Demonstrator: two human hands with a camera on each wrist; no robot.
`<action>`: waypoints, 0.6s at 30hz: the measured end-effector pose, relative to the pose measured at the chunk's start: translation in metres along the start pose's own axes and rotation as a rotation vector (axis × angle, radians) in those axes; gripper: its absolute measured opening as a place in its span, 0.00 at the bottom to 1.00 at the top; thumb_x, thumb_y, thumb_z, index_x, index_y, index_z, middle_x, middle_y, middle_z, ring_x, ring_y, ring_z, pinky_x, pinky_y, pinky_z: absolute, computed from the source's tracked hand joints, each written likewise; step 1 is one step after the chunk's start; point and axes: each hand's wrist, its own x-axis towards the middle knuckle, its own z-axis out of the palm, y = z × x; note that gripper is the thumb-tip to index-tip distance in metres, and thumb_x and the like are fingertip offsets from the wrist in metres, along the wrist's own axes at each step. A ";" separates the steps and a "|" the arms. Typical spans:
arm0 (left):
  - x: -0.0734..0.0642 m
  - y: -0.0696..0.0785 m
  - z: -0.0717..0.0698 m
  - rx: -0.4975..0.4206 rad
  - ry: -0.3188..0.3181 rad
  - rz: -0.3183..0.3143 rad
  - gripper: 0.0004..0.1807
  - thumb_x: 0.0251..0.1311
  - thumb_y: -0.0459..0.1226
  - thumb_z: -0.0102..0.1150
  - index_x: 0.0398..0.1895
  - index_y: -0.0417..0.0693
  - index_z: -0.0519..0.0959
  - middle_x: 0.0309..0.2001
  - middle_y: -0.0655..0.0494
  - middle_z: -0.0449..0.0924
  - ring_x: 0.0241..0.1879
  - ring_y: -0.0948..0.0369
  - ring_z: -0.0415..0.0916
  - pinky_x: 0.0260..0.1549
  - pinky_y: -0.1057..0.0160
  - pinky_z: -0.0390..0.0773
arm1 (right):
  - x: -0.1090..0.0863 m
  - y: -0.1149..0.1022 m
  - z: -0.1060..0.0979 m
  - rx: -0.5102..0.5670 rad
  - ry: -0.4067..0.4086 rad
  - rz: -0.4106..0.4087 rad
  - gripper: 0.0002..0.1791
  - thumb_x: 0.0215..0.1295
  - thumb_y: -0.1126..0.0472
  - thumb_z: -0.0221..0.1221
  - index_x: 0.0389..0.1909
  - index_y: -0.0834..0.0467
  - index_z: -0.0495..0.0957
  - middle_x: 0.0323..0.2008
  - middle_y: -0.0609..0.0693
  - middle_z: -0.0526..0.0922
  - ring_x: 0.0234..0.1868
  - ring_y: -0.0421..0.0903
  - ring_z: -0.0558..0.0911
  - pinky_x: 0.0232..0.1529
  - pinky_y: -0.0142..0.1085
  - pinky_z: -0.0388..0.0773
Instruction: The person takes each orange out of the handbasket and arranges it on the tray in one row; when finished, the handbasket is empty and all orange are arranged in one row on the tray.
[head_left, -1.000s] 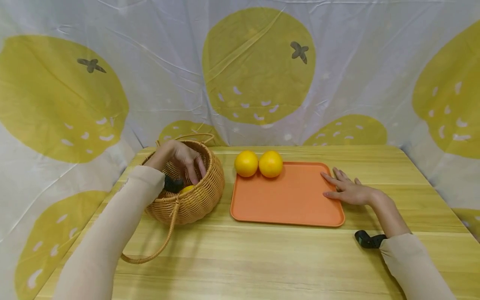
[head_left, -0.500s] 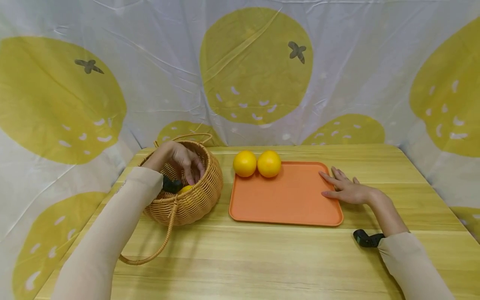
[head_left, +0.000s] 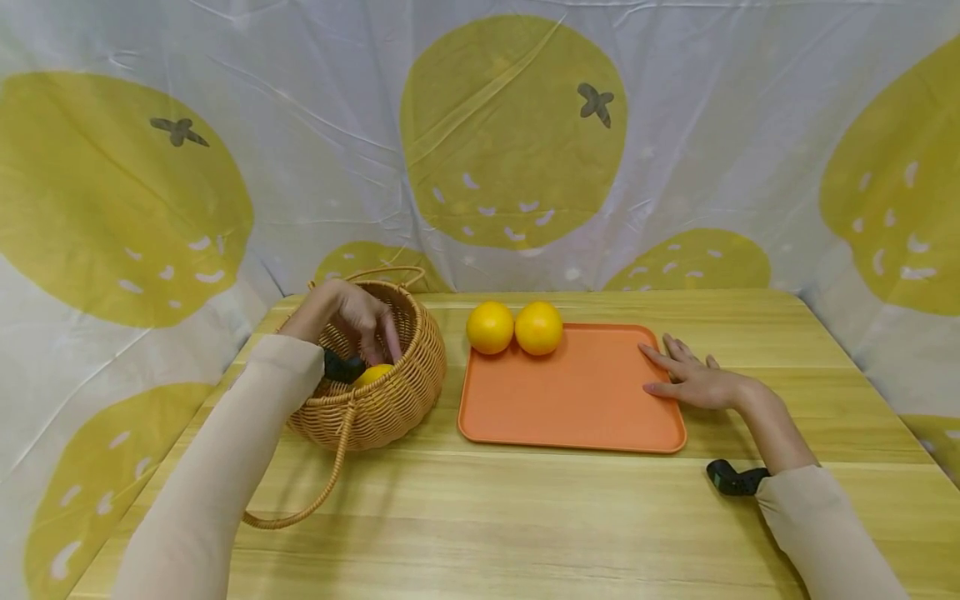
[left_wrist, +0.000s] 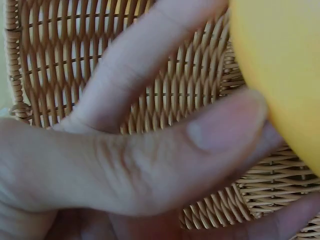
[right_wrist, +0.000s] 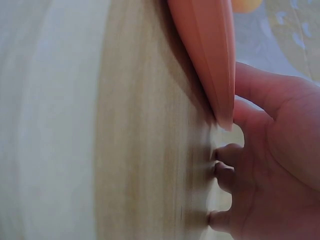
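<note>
My left hand point(head_left: 363, 321) reaches down inside a round wicker basket point(head_left: 397, 408) on the left of the table and grips an orange point(head_left: 372, 375). In the left wrist view the thumb point(left_wrist: 230, 122) presses against the side of this orange point(left_wrist: 285, 65), and the other fingers spread around it, partly out of frame. With its fingers spread, my right hand point(head_left: 701, 379) rests at the right edge of an orange-coloured tray point(head_left: 570, 400); thumb and index finger lie over the rim. The right wrist view shows the other fingertips on the table beside the tray point(right_wrist: 210, 55).
Two more oranges sit side by side at the tray's back left corner: the left orange point(head_left: 491, 327) and the right orange point(head_left: 538, 327). One basket handle point(head_left: 330, 492) hangs out over the wooden table point(head_left: 525, 517). A fruit-print curtain point(head_left: 517, 133) closes off the back.
Inside the basket my left hand's fingers have shifted and closed around the orange, and more of the orange now shows above the rim. My right hand and the tray stay still.
</note>
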 end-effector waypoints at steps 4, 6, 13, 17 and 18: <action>-0.003 0.000 0.000 0.025 0.006 -0.019 0.21 0.66 0.22 0.59 0.61 0.41 0.84 0.45 0.59 0.88 0.44 0.66 0.83 0.42 0.67 0.81 | -0.007 -0.016 -0.002 0.046 -0.001 -0.028 0.50 0.76 0.37 0.53 0.85 0.54 0.40 0.80 0.72 0.22 0.79 0.71 0.22 0.66 0.76 0.17; -0.004 0.000 0.000 0.032 0.015 -0.031 0.21 0.67 0.23 0.59 0.61 0.43 0.84 0.45 0.59 0.88 0.42 0.66 0.82 0.39 0.67 0.80 | -0.009 -0.022 -0.004 0.041 -0.006 -0.020 0.49 0.77 0.40 0.54 0.84 0.58 0.40 0.79 0.74 0.23 0.79 0.72 0.23 0.66 0.77 0.17; -0.006 -0.003 0.001 0.058 0.033 -0.036 0.20 0.66 0.28 0.62 0.60 0.47 0.85 0.46 0.60 0.86 0.38 0.65 0.75 0.32 0.65 0.74 | -0.010 -0.029 -0.005 0.026 -0.016 0.008 0.49 0.77 0.41 0.55 0.84 0.61 0.41 0.80 0.74 0.25 0.79 0.73 0.24 0.68 0.76 0.19; -0.005 -0.004 0.002 0.050 0.041 -0.034 0.15 0.67 0.34 0.64 0.56 0.49 0.87 0.38 0.64 0.84 0.34 0.65 0.70 0.31 0.65 0.73 | -0.010 -0.026 -0.005 0.032 -0.009 -0.009 0.49 0.77 0.41 0.54 0.83 0.61 0.40 0.79 0.75 0.24 0.79 0.73 0.23 0.66 0.77 0.18; -0.005 -0.004 0.003 0.047 0.043 -0.037 0.14 0.67 0.36 0.65 0.54 0.50 0.87 0.37 0.64 0.83 0.33 0.66 0.69 0.31 0.65 0.73 | -0.010 -0.026 -0.005 0.033 -0.010 -0.005 0.49 0.77 0.41 0.54 0.84 0.61 0.41 0.79 0.74 0.24 0.79 0.73 0.23 0.66 0.76 0.18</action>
